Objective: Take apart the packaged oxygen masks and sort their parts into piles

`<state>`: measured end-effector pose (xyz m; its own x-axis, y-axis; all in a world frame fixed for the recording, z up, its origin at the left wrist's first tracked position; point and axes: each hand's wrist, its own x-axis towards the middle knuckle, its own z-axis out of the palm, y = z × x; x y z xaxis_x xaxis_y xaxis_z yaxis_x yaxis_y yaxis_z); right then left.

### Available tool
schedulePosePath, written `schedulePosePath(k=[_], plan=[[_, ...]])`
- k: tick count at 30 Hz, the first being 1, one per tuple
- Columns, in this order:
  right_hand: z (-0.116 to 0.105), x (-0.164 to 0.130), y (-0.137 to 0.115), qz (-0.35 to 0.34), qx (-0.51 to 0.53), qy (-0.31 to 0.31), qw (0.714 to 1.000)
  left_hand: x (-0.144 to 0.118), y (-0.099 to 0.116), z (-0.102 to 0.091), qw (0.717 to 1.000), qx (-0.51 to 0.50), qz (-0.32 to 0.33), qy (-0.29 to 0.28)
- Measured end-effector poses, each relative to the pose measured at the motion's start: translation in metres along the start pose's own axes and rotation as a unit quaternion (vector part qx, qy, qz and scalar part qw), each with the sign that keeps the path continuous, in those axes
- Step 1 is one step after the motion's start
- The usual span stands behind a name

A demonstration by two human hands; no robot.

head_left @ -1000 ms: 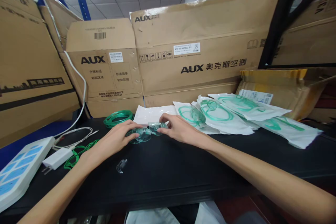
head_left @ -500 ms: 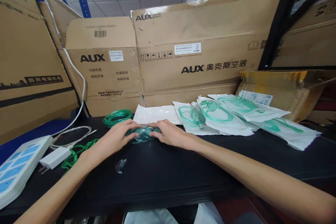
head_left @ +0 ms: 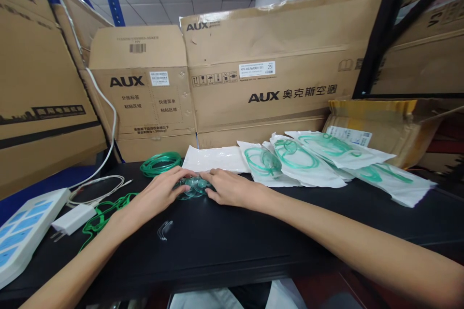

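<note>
A small pile of clear green plastic masks (head_left: 194,188) lies on the black table, partly covered by my hands. Curled over the pile's left side, my left hand (head_left: 167,184) has its thumb resting against the plastic. My right hand (head_left: 227,187) grips the pile from the right, its fingers across the top and its thumb at the lower right edge. The fingertips of both hands nearly meet behind the masks. Nearer to me lie several thin bent metal strips (head_left: 165,231). Just behind my left hand sits a coil of green tubing (head_left: 161,164).
At back right, several white pouches (head_left: 308,164) hold green masks and tubing. A flat white packet (head_left: 213,159) lies behind my hands. Green elastic straps (head_left: 97,222), a white charger (head_left: 73,218) and a power strip (head_left: 29,236) are at left. Cardboard boxes (head_left: 253,120) wall the back.
My right hand has shifted slightly left over the masks, and its thumb has dropped to their lower edge. The left hand stays nearly in place; the view has turned slightly.
</note>
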<state>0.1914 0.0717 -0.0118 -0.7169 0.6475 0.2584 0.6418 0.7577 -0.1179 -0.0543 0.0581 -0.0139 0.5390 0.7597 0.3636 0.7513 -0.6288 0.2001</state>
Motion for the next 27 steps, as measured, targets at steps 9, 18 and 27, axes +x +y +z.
schedulePosePath(k=[9, 18, 27], plan=[[-0.001, 0.000, -0.008, 0.013, -0.072, 0.035, 0.997, 0.006, -0.010, 0.007, 0.999, 0.045, 0.010, 0.011], [-0.021, -0.030, -0.020, 0.005, -0.077, 0.090, 0.993, 0.005, 0.000, 0.006, 0.994, 0.102, -0.006, 0.034], [-0.060, -0.170, 0.047, 0.221, -0.078, 0.186, 0.954, -0.049, 0.117, 0.008, 0.991, 0.041, 0.090, 0.088]])
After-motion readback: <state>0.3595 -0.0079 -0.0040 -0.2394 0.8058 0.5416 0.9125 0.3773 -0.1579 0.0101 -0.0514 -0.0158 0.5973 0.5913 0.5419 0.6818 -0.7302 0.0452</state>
